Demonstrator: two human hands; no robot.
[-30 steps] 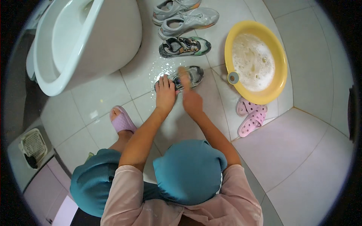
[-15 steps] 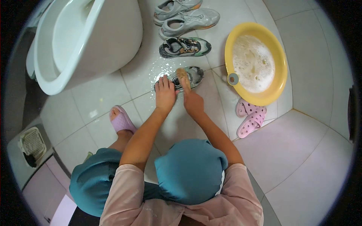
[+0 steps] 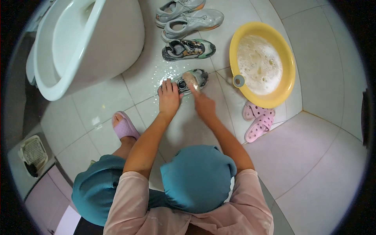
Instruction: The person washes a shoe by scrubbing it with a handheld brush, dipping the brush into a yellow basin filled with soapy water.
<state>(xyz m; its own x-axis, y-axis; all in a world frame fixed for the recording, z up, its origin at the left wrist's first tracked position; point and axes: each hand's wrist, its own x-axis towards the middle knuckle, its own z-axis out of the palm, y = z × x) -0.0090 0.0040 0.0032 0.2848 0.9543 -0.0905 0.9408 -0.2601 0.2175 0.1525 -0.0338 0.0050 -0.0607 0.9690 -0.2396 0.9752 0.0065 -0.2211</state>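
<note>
Here I am, bent over one wet shoe [image 3: 201, 77] on the tiled floor [image 3: 149, 113], right in front of me, its toe pointing to my right. My left hand [image 3: 169, 96] lies over the heel end, fingers spread and pressing down; whether they curl under to grip, I can't tell. My right hand [image 3: 204, 105] is closed around the handle of a brush [image 3: 191, 81], and its head sits across the shoe's upper, just beside my left fingers.

That closeness is the first worry: a long stroke toward the heel could scrape the brush over my own knuckles. Then there's the water [image 3: 166, 73] glistening on the tiles; with a slick floor below, a hard push could send the shoe skidding if my left hand eases off. The brush handle looks wet too, so a loose grip could let it twist. I'd watch the round dial on the shoe as well, since bristles might catch there.

Up ahead, the matching shoe [image 3: 190, 50] lies near enough to be splashed or bumped. Off right, the yellow basin [image 3: 290, 78] full of suds [image 3: 260, 66] could slop over if my elbow knocks its rim.
</note>
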